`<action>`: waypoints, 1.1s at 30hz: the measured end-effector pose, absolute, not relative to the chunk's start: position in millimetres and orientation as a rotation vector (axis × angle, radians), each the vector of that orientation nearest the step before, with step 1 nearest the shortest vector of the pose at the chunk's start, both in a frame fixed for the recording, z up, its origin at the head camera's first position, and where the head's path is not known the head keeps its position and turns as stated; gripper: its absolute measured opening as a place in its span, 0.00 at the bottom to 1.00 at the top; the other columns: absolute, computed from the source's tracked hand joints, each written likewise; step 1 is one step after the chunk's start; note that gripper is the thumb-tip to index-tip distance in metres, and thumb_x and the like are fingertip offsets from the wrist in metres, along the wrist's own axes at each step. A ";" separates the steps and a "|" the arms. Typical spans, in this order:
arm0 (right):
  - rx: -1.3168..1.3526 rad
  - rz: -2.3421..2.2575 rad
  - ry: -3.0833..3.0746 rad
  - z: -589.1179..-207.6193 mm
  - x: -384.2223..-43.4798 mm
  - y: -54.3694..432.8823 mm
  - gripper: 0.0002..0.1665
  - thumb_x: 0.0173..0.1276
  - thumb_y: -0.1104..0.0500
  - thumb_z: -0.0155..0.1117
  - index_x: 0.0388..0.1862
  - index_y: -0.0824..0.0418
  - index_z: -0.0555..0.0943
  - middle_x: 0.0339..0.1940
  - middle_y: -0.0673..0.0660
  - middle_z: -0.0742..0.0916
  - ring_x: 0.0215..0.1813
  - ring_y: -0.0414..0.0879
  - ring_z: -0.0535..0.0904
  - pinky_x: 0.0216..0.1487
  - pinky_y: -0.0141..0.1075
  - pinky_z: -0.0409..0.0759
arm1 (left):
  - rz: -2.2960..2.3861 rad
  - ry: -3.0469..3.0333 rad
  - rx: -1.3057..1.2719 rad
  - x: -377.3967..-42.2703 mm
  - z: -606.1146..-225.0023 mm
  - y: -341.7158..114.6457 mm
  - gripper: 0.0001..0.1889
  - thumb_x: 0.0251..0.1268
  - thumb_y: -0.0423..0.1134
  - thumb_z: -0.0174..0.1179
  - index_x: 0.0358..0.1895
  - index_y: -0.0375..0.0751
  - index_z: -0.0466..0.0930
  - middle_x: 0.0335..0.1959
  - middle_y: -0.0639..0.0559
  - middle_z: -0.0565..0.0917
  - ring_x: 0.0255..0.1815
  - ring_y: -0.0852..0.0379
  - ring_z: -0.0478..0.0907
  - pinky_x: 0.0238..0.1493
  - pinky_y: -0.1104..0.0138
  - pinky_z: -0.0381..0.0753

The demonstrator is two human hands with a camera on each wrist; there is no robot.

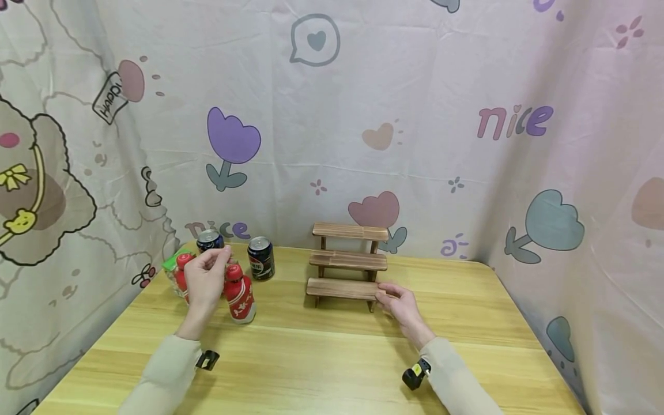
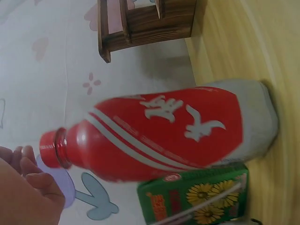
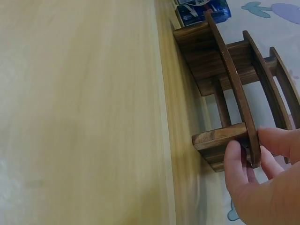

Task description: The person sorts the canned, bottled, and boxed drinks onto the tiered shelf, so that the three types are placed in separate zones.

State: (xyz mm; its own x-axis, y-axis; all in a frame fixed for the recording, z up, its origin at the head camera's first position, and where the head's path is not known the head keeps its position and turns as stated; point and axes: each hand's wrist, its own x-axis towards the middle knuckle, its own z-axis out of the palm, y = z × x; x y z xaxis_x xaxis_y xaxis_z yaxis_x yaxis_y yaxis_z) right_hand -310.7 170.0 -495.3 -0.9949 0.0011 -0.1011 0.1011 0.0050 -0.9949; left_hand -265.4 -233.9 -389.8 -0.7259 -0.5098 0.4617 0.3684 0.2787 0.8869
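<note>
A three-tier wooden stand stands upright on the table. My right hand grips the right end of its lowest board, thumb on one face and fingers on the other, as the right wrist view shows at the board. To the left, my left hand is raised among the drinks with loosely bent fingers, and nothing shows in its grasp. Just right of it stands a red bottle, seen large in the left wrist view with its red cap near the fingertips. A second red bottle is partly hidden behind the left hand.
Two dark cans stand farther back, one right of the bottles and one behind the left hand. A green drink carton with yellow flowers is at the far left. Patterned cloth hangs behind the wooden table.
</note>
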 end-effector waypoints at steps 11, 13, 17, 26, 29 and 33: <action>0.077 -2.229 2.045 -495.7 -311.3 170.8 0.30 0.60 0.65 0.71 0.62 0.68 0.76 0.46 0.60 0.83 0.44 0.47 0.86 0.50 0.36 0.84 | -1.703 -1.899 0.253 -263.8 -403.3 -251.7 0.10 0.67 0.44 0.64 0.37 0.41 0.86 0.24 0.68 0.81 0.25 0.69 0.71 0.26 0.77 0.70; 0.071 -2.237 2.035 -494.7 -310.2 170.6 0.29 0.60 0.65 0.71 0.61 0.67 0.77 0.47 0.60 0.82 0.43 0.46 0.86 0.50 0.35 0.84 | -1.756 -1.948 0.213 -262.7 -407.2 -255.5 0.09 0.67 0.45 0.63 0.40 0.44 0.85 0.27 0.70 0.82 0.29 0.69 0.74 0.29 0.78 0.72; 0.068 -2.252 2.000 -494.2 -309.4 170.4 0.28 0.62 0.65 0.71 0.61 0.68 0.77 0.50 0.63 0.77 0.43 0.45 0.86 0.52 0.36 0.83 | -1.841 -2.080 0.104 -261.4 -418.2 -265.9 0.10 0.70 0.45 0.61 0.48 0.48 0.83 0.35 0.73 0.83 0.37 0.69 0.76 0.35 0.77 0.76; 0.082 -2.274 1.964 -488.9 -305.2 168.8 0.28 0.62 0.69 0.69 0.62 0.70 0.76 0.51 0.64 0.77 0.45 0.48 0.86 0.54 0.40 0.82 | -1.874 -2.361 -0.058 -261.9 -431.1 -281.7 0.22 0.74 0.49 0.55 0.62 0.40 0.74 0.46 0.73 0.80 0.49 0.74 0.74 0.52 0.78 0.69; 0.070 -2.274 1.956 -489.1 -305.3 170.0 0.28 0.62 0.68 0.69 0.62 0.70 0.76 0.47 0.62 0.78 0.45 0.49 0.86 0.54 0.40 0.82 | -1.796 -2.513 -0.093 -261.6 -431.9 -286.2 0.29 0.73 0.49 0.56 0.70 0.35 0.66 0.58 0.56 0.79 0.57 0.65 0.72 0.59 0.70 0.70; 0.082 -2.271 1.951 -488.4 -306.7 170.4 0.28 0.62 0.69 0.68 0.62 0.70 0.76 0.45 0.61 0.79 0.46 0.52 0.86 0.54 0.41 0.82 | -1.764 -2.669 -0.159 -261.6 -432.7 -291.5 0.41 0.69 0.47 0.61 0.77 0.35 0.51 0.72 0.31 0.62 0.70 0.40 0.63 0.68 0.47 0.65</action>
